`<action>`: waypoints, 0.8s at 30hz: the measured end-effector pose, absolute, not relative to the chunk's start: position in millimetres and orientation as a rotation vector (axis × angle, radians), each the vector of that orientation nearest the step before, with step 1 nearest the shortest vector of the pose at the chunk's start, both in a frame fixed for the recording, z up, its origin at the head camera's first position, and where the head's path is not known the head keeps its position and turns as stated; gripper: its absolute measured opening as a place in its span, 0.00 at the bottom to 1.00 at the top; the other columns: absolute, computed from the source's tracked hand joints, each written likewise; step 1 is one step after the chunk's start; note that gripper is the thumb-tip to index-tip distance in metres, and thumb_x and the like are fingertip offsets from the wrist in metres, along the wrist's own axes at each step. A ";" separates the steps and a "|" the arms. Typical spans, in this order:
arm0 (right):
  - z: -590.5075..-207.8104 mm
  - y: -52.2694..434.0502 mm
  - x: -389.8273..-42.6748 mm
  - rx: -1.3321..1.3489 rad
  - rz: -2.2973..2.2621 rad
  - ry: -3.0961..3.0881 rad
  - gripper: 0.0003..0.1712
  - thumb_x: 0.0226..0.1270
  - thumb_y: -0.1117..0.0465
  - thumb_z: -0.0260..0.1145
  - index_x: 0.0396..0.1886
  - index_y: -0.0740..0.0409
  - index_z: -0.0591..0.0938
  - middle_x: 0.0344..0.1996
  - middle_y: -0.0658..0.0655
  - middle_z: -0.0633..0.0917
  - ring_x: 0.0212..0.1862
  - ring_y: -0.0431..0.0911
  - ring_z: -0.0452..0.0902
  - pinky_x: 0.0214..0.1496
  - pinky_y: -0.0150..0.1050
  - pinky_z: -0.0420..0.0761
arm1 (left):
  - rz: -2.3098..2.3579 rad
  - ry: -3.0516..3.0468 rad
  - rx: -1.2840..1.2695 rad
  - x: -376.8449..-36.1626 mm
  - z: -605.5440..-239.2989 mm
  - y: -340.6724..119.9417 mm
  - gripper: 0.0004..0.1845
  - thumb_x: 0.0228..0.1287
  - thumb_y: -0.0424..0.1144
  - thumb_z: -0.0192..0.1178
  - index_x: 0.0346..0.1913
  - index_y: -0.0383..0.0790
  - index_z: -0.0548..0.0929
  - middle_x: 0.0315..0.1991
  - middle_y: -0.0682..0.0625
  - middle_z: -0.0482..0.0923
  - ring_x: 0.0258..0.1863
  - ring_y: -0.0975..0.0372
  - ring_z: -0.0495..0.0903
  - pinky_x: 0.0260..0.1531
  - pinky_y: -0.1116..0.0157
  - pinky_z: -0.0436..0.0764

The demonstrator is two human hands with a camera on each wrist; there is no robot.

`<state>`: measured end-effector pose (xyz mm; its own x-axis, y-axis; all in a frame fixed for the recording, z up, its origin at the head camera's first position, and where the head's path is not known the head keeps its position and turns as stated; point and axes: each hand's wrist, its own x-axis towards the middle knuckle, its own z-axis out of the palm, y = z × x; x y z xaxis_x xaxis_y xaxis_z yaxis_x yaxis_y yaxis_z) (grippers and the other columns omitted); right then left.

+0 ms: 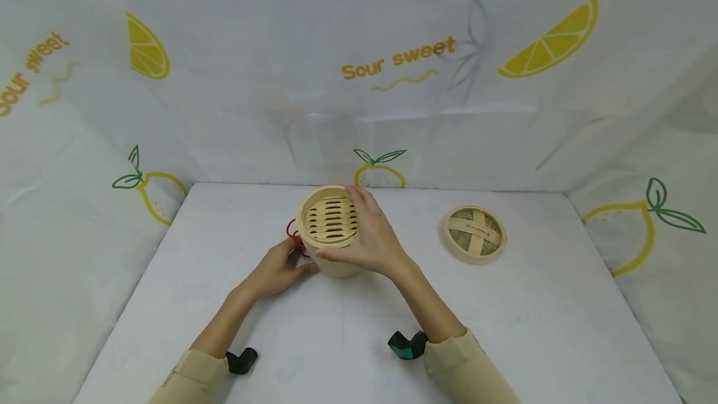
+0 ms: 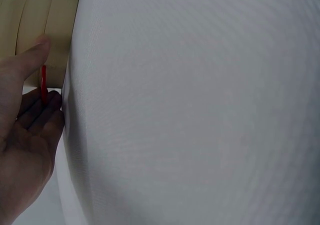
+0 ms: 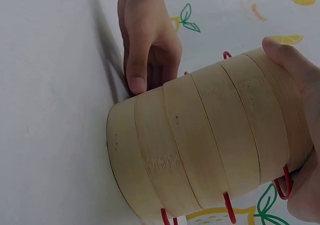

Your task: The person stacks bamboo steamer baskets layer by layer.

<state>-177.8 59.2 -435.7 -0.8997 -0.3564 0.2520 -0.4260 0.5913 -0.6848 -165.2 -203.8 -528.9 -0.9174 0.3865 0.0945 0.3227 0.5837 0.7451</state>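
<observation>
Bamboo steamer stands upright near the desk centre, toward the far edge, open top showing slats. Right hand curls over the near-right rim, gripping it. Left hand at the steamer's lower left wall, thumb on the bamboo, fingers pinching the red wire clip. Steamer lid lies flat well apart to the right. Open desk surface in front of both forearms and left of the steamer; lemon-print curtain closes off back and sides.
</observation>
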 end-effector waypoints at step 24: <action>-432.1 81.8 -172.6 0.785 1.114 -2.623 0.80 0.42 0.33 0.90 0.88 0.58 0.58 0.86 0.62 0.63 0.87 0.59 0.60 0.87 0.63 0.68 | 1.259 2.756 0.604 -165.3 -531.0 -201.4 0.24 0.68 0.40 0.77 0.62 0.36 0.81 0.51 0.47 0.85 0.58 0.53 0.85 0.73 0.45 0.83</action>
